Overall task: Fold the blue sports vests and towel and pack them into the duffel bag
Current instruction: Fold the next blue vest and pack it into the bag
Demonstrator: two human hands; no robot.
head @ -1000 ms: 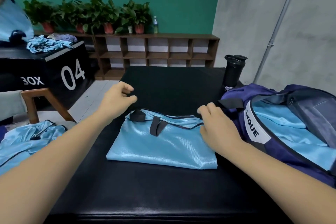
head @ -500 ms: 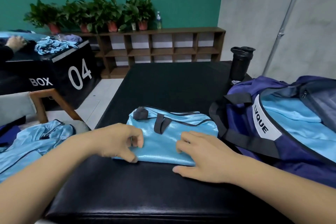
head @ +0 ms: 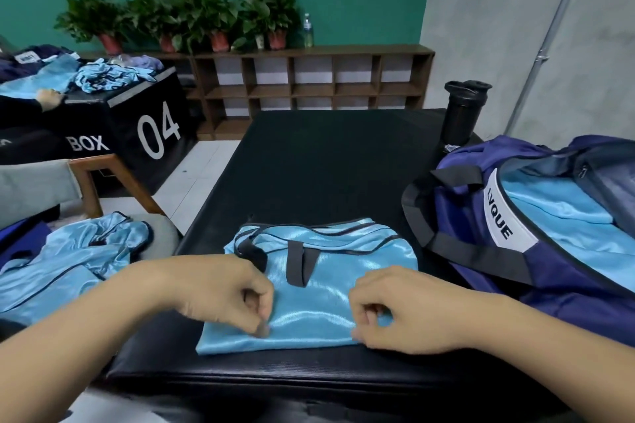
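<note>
We see the folded blue vest (head: 330, 285) lying flat on the black counter (head: 326, 165), just left of the open duffel bag (head: 567, 302), which holds more blue fabric. Our left grip (head: 220, 292) and right grip (head: 405, 309) both curl onto the vest's near edge, pinching the cloth.

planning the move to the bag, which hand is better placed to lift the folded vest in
Right, probably. The right hand grips the vest on the side next to the open bag; the left hand pinches the side away from it.
</note>
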